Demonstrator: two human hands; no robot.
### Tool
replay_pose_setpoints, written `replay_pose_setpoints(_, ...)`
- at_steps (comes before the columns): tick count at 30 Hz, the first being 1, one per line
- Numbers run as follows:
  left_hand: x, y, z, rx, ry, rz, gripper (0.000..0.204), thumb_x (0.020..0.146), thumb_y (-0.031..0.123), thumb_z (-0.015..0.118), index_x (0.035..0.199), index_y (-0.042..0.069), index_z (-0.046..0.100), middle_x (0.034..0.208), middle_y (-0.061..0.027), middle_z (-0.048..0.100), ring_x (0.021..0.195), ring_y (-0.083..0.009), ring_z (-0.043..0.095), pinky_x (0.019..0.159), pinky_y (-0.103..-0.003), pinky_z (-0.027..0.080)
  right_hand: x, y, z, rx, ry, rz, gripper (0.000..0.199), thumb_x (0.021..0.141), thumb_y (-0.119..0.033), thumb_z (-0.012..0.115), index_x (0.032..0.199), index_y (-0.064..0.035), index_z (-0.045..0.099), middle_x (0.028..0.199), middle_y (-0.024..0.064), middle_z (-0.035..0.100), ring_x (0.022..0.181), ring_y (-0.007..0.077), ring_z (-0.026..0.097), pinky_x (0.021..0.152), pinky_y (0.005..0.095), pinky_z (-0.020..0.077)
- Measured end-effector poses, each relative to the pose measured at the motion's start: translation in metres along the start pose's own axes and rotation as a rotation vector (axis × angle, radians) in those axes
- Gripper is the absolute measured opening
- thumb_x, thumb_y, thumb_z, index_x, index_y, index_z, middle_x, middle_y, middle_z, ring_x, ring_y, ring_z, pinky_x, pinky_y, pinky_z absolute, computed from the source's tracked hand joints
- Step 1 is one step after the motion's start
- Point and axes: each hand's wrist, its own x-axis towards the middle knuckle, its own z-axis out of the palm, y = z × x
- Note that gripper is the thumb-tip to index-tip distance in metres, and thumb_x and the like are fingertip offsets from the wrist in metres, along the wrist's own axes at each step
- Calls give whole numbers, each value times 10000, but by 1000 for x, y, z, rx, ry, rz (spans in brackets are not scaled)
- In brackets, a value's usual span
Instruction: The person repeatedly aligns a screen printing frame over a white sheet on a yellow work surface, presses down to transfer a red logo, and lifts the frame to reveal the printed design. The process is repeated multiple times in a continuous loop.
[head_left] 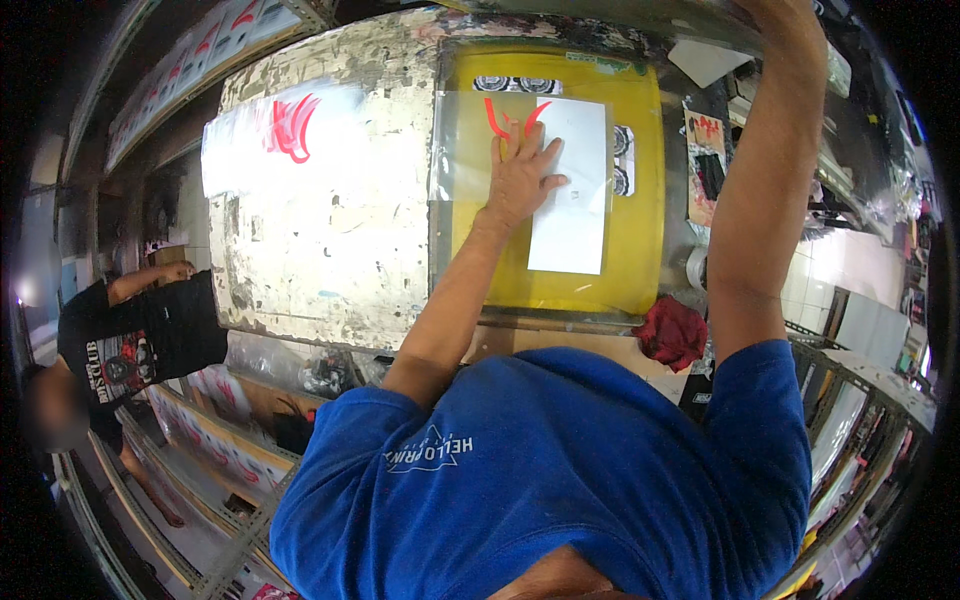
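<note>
My left hand point(520, 175) lies flat with its fingers spread, pressing on a clear film point(460, 170) and the white paper sheet point(568, 235). Red curved strokes point(495, 118) show beside my fingertips. Under these is a yellow framed panel point(635, 265) that looks like a printing screen, with dark round printed motifs point(517, 86) along its far side and right. My right arm reaches far forward; my right hand point(782, 18) is cut by the top edge, and its fingers do not show.
Left of the panel is a worn, paint-flecked white board point(330, 240) with a red-smeared white sheet point(285, 135). A crumpled dark red cloth point(672, 332) sits at the panel's near right corner. A person in a black shirt point(150, 340) stands at far left, beside racks point(215, 445).
</note>
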Motion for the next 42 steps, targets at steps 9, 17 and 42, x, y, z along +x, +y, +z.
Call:
replay_pose_setpoints(9, -4, 41, -96, -891, 732, -94, 822, 770, 323, 832, 1433, 13, 458, 1309, -126, 601, 1231, -317, 537, 1046, -432, 362, -48, -29, -1, 104, -206, 237, 334, 830, -242, 675, 1082, -36, 751, 738, 69, 724, 510, 79, 515, 478, 226, 380)
replay_pose_setpoints(17, -123, 14, -89, -1155, 536, -503, 947, 641, 83, 934, 1432, -79, 441, 1191, -140, 646, 1106, -235, 612, 1000, -375, 491, -198, -56, 63, 6, -277, 106, 483, 800, -257, 769, 1275, -262, 682, 979, 112, 687, 898, 305, 642, 817, 392, 495)
replay_pose_setpoints(42, -176, -12, -30, -252, 501, -337, 781, 634, 319, 880, 1307, 26, 612, 1489, -205, 433, 1313, -401, 379, 1079, -506, 313, -122, 144, 287, -93, -199, -20, 615, 741, -239, 735, 1339, -307, 612, 1208, 59, 645, 1136, 282, 571, 913, 491, 341)
